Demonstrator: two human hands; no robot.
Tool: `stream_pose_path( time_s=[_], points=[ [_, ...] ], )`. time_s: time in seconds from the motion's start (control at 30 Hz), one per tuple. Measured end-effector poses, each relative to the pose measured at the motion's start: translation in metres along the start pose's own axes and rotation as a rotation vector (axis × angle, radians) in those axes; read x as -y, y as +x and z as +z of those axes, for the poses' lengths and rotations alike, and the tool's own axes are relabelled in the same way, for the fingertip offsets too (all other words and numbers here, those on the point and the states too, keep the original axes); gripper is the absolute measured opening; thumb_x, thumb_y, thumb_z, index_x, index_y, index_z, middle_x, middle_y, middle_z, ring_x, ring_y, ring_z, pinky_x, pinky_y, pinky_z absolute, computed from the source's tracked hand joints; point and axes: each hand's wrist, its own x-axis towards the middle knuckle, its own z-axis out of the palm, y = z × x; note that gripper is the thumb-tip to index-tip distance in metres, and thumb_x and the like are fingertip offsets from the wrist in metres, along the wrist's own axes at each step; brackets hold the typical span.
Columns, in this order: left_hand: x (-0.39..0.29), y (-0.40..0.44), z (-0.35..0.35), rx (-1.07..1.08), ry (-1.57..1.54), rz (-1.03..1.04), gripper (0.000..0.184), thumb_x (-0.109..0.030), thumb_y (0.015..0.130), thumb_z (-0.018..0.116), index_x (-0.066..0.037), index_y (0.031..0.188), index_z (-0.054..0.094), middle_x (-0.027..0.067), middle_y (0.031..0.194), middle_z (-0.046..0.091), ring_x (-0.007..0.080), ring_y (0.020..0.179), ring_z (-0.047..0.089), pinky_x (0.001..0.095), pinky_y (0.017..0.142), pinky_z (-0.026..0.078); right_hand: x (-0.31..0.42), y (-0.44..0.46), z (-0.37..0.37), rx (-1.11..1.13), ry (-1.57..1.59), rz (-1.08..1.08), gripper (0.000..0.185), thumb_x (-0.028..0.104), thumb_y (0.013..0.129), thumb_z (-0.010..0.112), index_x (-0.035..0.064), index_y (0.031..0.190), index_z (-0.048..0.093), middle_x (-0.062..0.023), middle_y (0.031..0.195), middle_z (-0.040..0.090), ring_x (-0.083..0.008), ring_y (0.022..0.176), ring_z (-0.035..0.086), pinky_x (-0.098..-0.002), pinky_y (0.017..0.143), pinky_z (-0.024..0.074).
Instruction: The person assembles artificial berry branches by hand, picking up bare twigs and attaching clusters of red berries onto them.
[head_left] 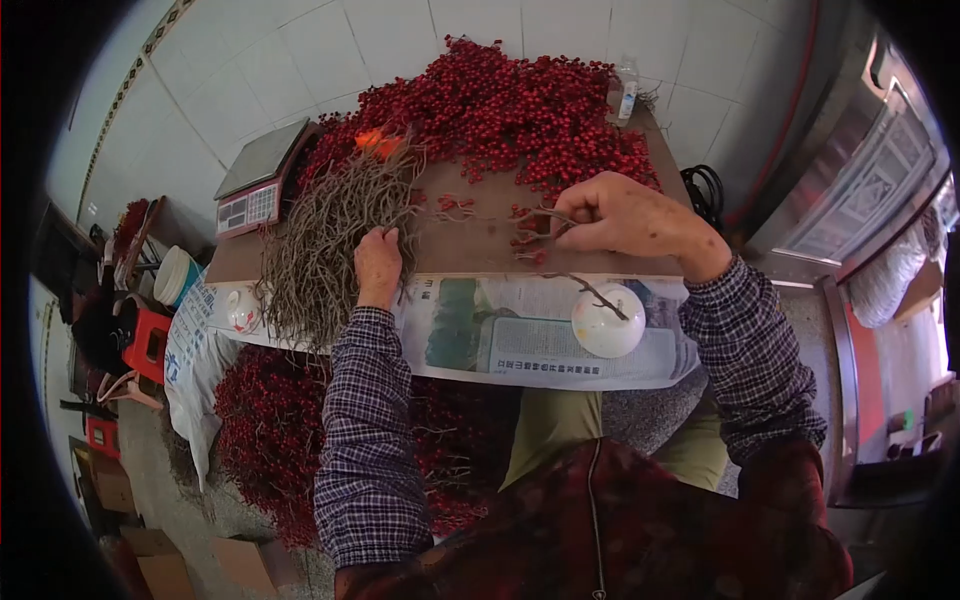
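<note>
A: ok, I'm right by the table (465, 252), what's the right hand (632, 222) up to?

B: thumb and forefinger pinched together on a thin twig (547, 213), which sticks out past the fingertips toward the left hand (379, 265). Some loose-looking red berries (530, 258) sit just beside it, can't tell if they're attached.

A: and the left?

B: fingers curled in, touching the edge of that big pile of bare sticks (320, 240). Honestly can't tell if they're clamped on one. Most of the pile lies left of those fingers, next to the scale (262, 160).
</note>
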Motion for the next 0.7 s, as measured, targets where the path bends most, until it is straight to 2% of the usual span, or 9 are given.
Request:
stream_pose_path(
  time_s=[0.03,0.13,0.17,0.3,0.37,0.4,0.47,0.53,0.7],
  points=[
    [-0.005,0.003,0.000,0.001,-0.013,0.021,0.032,-0.028,0.092,0.056,0.003,0.097,0.064,0.0242,0.094,0.066,0.0425,0.092,0.062,0.0494,0.080,0.048,0.001,-0.012,-0.002,-0.038,0.136,0.048,0.018,0.016,0.081,0.067,-0.0016,0.088,0.066,0.0020,0.060,0.049,-0.0050,0.058,0.043,-0.0252,0.052,0.0363],
    [-0.009,0.006,0.000,0.105,0.021,-0.036,0.035,-0.031,0.093,0.055,0.002,0.099,0.066,0.0238,0.098,0.066,0.0421,0.094,0.062,0.0497,0.082,0.049,-0.007,-0.041,0.005,0.002,0.066,0.012,0.018,0.015,0.082,0.067,-0.0019,0.088,0.066,0.0019,0.063,0.052,-0.0050,0.059,0.045,-0.0253,0.052,0.0366],
    [0.003,0.012,0.011,0.152,-0.053,-0.048,0.036,-0.031,0.093,0.054,0.002,0.098,0.065,0.0238,0.099,0.066,0.0419,0.094,0.062,0.0493,0.083,0.049,0.000,-0.052,0.011,-0.012,0.150,0.096,0.019,0.016,0.082,0.068,-0.0023,0.088,0.066,0.0017,0.065,0.053,-0.0053,0.059,0.045,-0.0259,0.052,0.0371],
    [0.032,0.026,0.025,0.118,-0.004,-0.062,0.041,-0.034,0.094,0.053,0.006,0.094,0.064,0.0247,0.097,0.065,0.0427,0.092,0.062,0.0495,0.081,0.049,0.003,-0.102,-0.015,-0.159,0.115,0.067,0.016,0.015,0.084,0.068,-0.0015,0.086,0.066,0.0034,0.067,0.054,-0.0037,0.058,0.044,-0.0235,0.051,0.0358],
    [0.028,0.027,0.025,0.107,0.028,-0.047,0.047,-0.039,0.093,0.055,0.007,0.093,0.063,0.0250,0.095,0.065,0.0435,0.090,0.062,0.0489,0.080,0.050,0.012,-0.125,-0.029,-0.280,0.428,0.134,0.011,0.011,0.087,0.065,-0.0008,0.086,0.065,0.0053,0.067,0.052,-0.0012,0.057,0.042,-0.0198,0.050,0.0336],
    [0.029,0.027,0.025,0.147,-0.080,-0.050,0.053,-0.046,0.091,0.056,0.007,0.091,0.062,0.0262,0.092,0.065,0.0444,0.088,0.062,0.0488,0.077,0.050,0.007,-0.136,-0.031,-0.344,0.530,0.103,0.007,0.007,0.089,0.061,0.0008,0.090,0.064,0.0060,0.069,0.052,-0.0002,0.056,0.042,-0.0171,0.050,0.0329],
    [0.014,0.018,0.017,0.030,0.106,0.051,0.053,-0.046,0.088,0.061,0.007,0.088,0.060,0.0263,0.088,0.065,0.0447,0.086,0.062,0.0497,0.075,0.050,-0.009,-0.155,-0.029,-0.449,0.616,0.089,0.007,0.007,0.090,0.060,0.0009,0.093,0.063,0.0057,0.069,0.051,-0.0008,0.056,0.043,-0.0173,0.050,0.0338],
    [-0.004,0.004,-0.005,-0.038,0.204,0.207,0.049,-0.041,0.087,0.065,0.007,0.086,0.059,0.0268,0.086,0.064,0.0438,0.083,0.062,0.0497,0.073,0.051,-0.032,-0.171,-0.021,-0.557,0.793,0.032,0.010,0.007,0.091,0.058,0.0017,0.099,0.062,0.0052,0.070,0.052,-0.0025,0.056,0.046,-0.0180,0.050,0.0358],
    [-0.069,-0.034,-0.083,-0.084,0.380,0.176,0.036,-0.030,0.087,0.068,0.005,0.085,0.059,0.0254,0.086,0.064,0.0412,0.081,0.063,0.0466,0.068,0.052,-0.069,-0.200,-0.001,-0.604,1.013,-0.089,0.011,0.010,0.093,0.059,0.0022,0.100,0.061,0.0022,0.076,0.054,-0.0053,0.058,0.044,-0.0208,0.054,0.0388]
  ],
)
